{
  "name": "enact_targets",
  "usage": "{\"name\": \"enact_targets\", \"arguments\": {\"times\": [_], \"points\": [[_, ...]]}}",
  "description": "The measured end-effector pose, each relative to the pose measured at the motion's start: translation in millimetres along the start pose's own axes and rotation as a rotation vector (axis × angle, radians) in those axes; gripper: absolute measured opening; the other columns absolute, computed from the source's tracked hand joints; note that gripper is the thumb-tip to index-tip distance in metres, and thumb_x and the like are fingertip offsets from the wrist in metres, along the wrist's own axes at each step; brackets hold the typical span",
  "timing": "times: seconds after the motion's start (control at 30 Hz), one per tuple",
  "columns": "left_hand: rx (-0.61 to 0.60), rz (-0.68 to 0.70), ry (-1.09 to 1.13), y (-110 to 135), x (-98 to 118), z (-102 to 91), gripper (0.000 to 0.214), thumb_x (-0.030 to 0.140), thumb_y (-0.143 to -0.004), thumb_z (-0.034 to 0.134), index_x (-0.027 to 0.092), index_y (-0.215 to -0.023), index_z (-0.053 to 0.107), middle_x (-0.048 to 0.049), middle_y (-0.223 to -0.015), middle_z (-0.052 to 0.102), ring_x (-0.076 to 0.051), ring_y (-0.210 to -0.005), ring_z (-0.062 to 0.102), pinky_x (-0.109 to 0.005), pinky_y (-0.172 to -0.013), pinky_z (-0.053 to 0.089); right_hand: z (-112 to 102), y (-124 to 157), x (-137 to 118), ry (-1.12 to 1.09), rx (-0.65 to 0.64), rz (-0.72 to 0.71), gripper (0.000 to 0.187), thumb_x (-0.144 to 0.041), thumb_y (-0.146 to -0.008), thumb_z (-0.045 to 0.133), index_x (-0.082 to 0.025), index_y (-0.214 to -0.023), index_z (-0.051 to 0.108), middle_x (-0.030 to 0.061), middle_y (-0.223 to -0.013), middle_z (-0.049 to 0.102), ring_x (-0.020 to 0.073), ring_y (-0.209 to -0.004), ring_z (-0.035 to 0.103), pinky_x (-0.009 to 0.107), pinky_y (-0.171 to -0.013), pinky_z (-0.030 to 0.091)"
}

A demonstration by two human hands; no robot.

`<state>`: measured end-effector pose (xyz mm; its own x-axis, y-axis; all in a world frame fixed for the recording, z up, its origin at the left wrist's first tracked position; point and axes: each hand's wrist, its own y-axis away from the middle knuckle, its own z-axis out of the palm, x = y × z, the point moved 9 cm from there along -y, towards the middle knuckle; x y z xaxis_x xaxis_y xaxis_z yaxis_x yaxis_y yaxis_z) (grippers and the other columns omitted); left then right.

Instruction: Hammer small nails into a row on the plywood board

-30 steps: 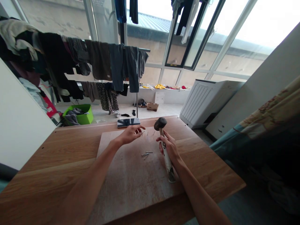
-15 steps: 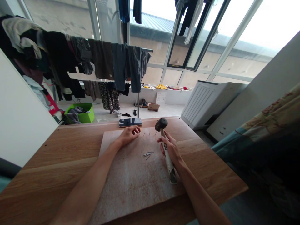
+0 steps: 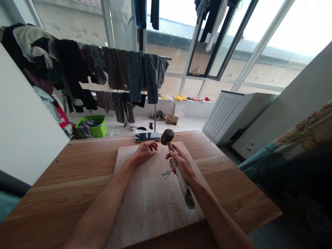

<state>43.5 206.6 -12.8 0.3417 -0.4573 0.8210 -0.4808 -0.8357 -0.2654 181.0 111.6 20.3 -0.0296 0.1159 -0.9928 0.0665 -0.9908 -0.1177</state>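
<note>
My right hand (image 3: 183, 162) is wrapped round the worn, pale handle of a black-headed mallet (image 3: 168, 137). Its head is raised above the far part of a whitish wooden board (image 3: 145, 204). On that board's far left part rests my left hand (image 3: 145, 151), fingers loosely curled and apart, with nothing visible in them. Just right of those fingers a thin nail (image 3: 162, 150) stands upright in the board; the mallet and right hand hide the area beside it. Several loose nails (image 3: 166, 173) lie in a small pile near the board's middle, partly behind my right hand.
The board lies on a wood-grain table (image 3: 228, 173). A phone (image 3: 147, 137) lies at the table's far edge. Beyond are a rack of hanging clothes (image 3: 116, 71), a green basket (image 3: 100, 128) and a white ribbed cabinet (image 3: 223, 112). A curtain (image 3: 282, 145) hangs at the right.
The mallet and my right hand have moved left, closer to my left hand, and now cover some of the standing nails. My left hand stays in place on the board. The view has shifted slightly.
</note>
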Motion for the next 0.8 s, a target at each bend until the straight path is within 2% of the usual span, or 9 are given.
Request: {"name": "enact_targets", "arguments": {"times": [0.13,0.23,0.5,0.67,0.73,0.8], "points": [[-0.001,0.017,0.035,0.3,0.5,-0.2,0.03,0.009,-0.073,0.064,0.015,-0.102,0.066,-0.0031,-0.084,0.073,-0.014,-0.073,0.067,-0.023,-0.065,0.051,8.4,0.6,15.9,-0.015,0.002,0.01,0.049,-0.041,-0.086,0.056,-0.02,-0.13,0.055,-0.0026,-0.075,0.061,0.0054,-0.032,0.044,0.018,-0.026,0.034],[0.012,0.032,0.022,-0.1,2.5,-1.0,0.036,0.007,-0.072,0.063,0.014,-0.107,0.065,-0.003,-0.083,0.074,-0.013,-0.071,0.066,-0.023,-0.066,0.051,12.0,3.7,18.8,-0.004,-0.033,-0.007,0.049,-0.041,-0.087,0.055,-0.021,-0.132,0.055,-0.0024,-0.077,0.061,0.0045,-0.031,0.044,0.018,-0.027,0.034],[0.047,0.13,0.01,-0.6,10.0,-2.2,0.031,0.002,-0.069,0.061,0.015,-0.098,0.065,-0.001,-0.083,0.071,-0.013,-0.073,0.066,-0.021,-0.065,0.05,19.1,6.4,32.1,0.045,-0.103,0.062,0.051,-0.042,-0.087,0.055,-0.021,-0.134,0.052,-0.0027,-0.077,0.063,0.0053,-0.032,0.046,0.016,-0.026,0.033],[0.008,0.078,0.0,-2.2,6.0,-0.3,0.025,0.01,-0.072,0.064,0.015,-0.096,0.062,-0.0013,-0.083,0.069,-0.013,-0.071,0.063,-0.023,-0.065,0.049,15.7,7.2,29.1,0.031,-0.096,0.067,0.052,-0.043,-0.086,0.057,-0.021,-0.133,0.054,-0.003,-0.074,0.063,0.0057,-0.032,0.046,0.017,-0.027,0.033],[0.02,0.025,-0.06,-3.4,7.5,-5.0,0.027,0.019,-0.072,0.071,0.016,-0.096,0.06,-0.0014,-0.084,0.066,-0.013,-0.067,0.059,-0.024,-0.062,0.047,8.4,7.3,22.6,-0.002,-0.059,0.049,0.051,-0.043,-0.086,0.058,-0.02,-0.131,0.055,-0.0029,-0.074,0.062,0.0055,-0.032,0.044,0.018,-0.027,0.034],[0.029,0.009,-0.145,-3.6,18.0,-10.1,0.03,0.029,-0.071,0.075,0.016,-0.093,0.06,-0.002,-0.086,0.062,-0.013,-0.067,0.055,-0.025,-0.06,0.045,-3.2,7.4,14.9,-0.033,0.013,0.016,0.048,-0.043,-0.086,0.058,-0.021,-0.129,0.056,-0.0031,-0.074,0.061,0.0054,-0.033,0.043,0.018,-0.028,0.034]]}}
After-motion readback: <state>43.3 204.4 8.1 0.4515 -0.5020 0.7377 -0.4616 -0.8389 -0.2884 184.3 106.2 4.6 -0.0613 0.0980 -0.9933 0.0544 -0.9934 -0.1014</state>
